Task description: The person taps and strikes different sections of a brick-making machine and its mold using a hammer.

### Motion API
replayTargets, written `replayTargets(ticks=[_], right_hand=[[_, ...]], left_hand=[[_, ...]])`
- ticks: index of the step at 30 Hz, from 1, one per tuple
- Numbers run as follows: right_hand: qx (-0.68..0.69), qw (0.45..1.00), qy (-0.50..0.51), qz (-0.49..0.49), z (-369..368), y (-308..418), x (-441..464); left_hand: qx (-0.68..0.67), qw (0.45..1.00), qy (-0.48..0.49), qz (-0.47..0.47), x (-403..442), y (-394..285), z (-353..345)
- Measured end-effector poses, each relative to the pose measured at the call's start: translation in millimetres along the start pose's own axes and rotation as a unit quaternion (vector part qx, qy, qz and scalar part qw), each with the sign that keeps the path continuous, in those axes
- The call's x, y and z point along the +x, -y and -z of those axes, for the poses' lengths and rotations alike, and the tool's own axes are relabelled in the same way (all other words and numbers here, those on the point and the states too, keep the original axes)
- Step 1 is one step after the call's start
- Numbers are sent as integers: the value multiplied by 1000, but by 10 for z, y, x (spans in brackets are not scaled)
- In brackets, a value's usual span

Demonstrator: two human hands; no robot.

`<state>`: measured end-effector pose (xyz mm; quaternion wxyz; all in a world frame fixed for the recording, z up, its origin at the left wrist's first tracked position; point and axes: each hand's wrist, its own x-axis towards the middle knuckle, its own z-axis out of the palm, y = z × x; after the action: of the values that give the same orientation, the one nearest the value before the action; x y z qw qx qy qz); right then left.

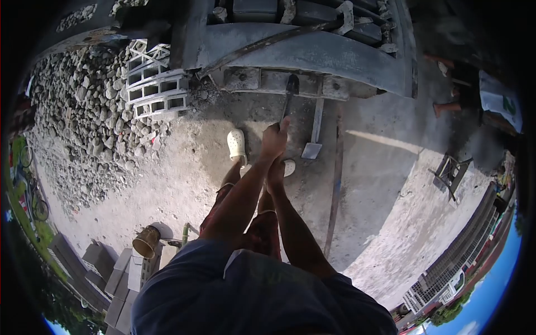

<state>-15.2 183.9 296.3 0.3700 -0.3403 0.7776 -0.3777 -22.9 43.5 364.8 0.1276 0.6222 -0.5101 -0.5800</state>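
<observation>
yr l hand [274,140] has fingers closed round the shovel [289,96] shaft; r hand [275,172] is just behind, nearer you, fingers hidden, can't tell its grip. blade's abt midway along the machine ledge's [269,83] near edge, flat-ended metal bar [317,124] just r.

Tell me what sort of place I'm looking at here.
Probably an outdoor block-making or masonry yard: a heap of loose stones lies on the left, grey blocks are stacked at lower left, and a large grey frame, seemingly metal, stands ahead.
</observation>
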Motion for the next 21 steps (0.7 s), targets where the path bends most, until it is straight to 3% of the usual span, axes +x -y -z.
replayTargets(ticks=[1, 2, 4, 5, 6, 7, 10, 12, 13, 16, 18, 20, 21], right_hand=[[-244, 937, -83, 236, -191, -169, -41], [-176, 966, 26, 189, -90, 200, 41], [-119, 991, 20, 60, 77, 27, 38], [4, 998, 55, -40, 270, 16, 109], [140, 977, 62, -151, 465, 4, 177], [249, 933, 44, -256, 664, 4, 249], [207, 955, 11, -211, 425, 348, 242], [29, 999, 15, -12, 23, 405, 164], [2, 1000, 26, 16, -45, 437, 156], [125, 968, 102, -192, 439, 274, 338], [305, 888, 62, -339, 791, 380, 369], [372, 866, -11, -334, 744, 569, 221], [348, 881, -37, -318, 704, 679, 89]], left_hand=[[-32, 997, -7, 64, -26, 36, 173], [-28, 998, -4, 62, -30, 43, 133], [-16, 996, -83, -29, -2, 21, -8], [-23, 998, -48, -12, 6, -91, -196], [-30, 999, -15, 9, 6, -225, -433], [-27, 996, -33, -79, 39, -200, -681], [39, 996, -3, -76, 108, -133, -338], [-40, 999, -22, 28, 153, 79, 129], [-33, 998, -37, 41, 127, 75, 178], [-50, 997, -60, 19, 121, -94, -225], [-74, 995, -70, 1, 58, -130, -535], [-9, 999, 43, -17, 62, -192, -621], [-15, 999, 36, -16, -49, -222, -560]])
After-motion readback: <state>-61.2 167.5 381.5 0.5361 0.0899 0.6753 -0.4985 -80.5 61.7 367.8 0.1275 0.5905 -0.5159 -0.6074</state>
